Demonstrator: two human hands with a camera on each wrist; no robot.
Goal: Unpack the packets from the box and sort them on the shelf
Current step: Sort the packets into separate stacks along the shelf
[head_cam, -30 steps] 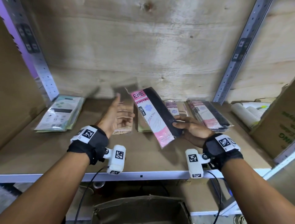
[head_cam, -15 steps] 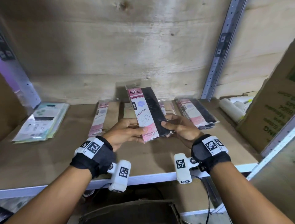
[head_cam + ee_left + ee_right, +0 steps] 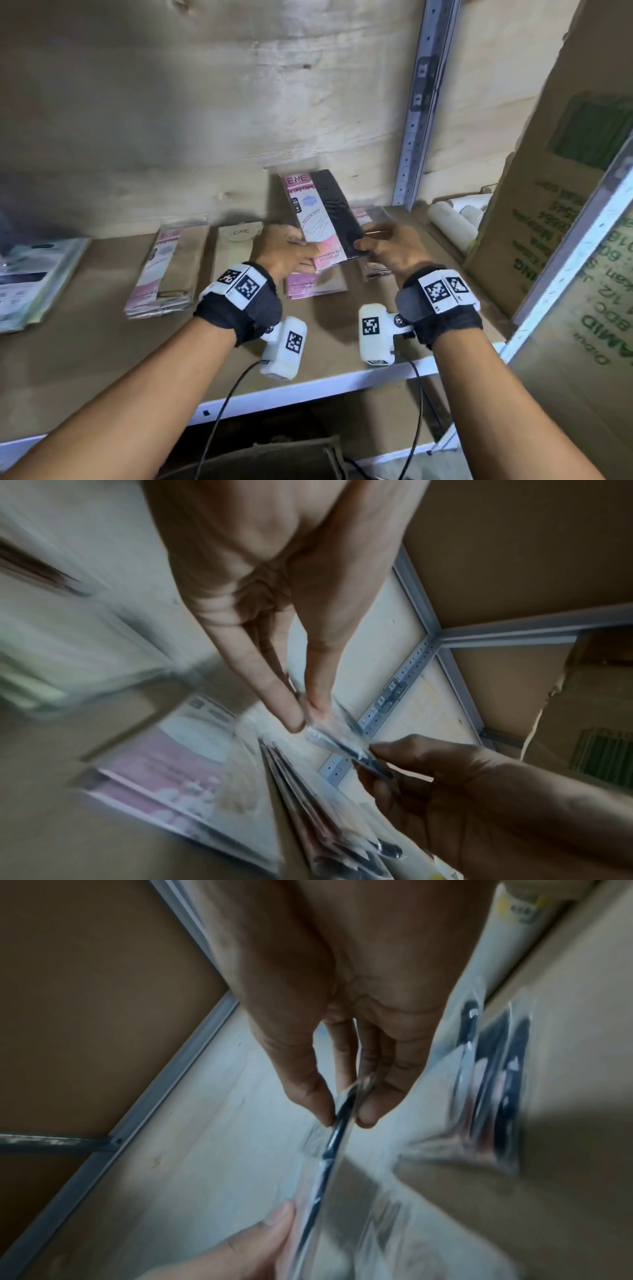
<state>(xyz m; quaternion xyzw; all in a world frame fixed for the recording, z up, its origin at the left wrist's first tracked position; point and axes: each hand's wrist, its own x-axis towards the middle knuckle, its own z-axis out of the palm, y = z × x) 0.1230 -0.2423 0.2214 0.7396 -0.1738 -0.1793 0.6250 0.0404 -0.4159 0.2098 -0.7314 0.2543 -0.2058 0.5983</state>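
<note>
A pink, white and black packet (image 3: 318, 216) is held up over the shelf (image 3: 102, 342), tilted, between both hands. My left hand (image 3: 291, 250) pinches its lower left edge; in the left wrist view my left hand (image 3: 304, 715) has thumb and finger on the clear wrapper (image 3: 329, 731). My right hand (image 3: 383, 246) pinches the lower right edge, and in the right wrist view my right hand (image 3: 346, 1121) has thumb and fingers on the packet (image 3: 335, 1137) edge-on. Under the hands lie a pink and beige packet (image 3: 315, 284) and a black stack (image 3: 373, 270), partly hidden.
A beige and pink stack (image 3: 168, 270) and a beige packet (image 3: 236, 250) lie to the left, a green and white stack (image 3: 30, 284) at far left. A large cardboard box (image 3: 548, 205) and white rolls (image 3: 452, 222) crowd the right. An open box (image 3: 260, 459) sits below the shelf.
My left hand left the beige packets and joined the right on the packet. Both hands carried it to the right, over the black stack.
</note>
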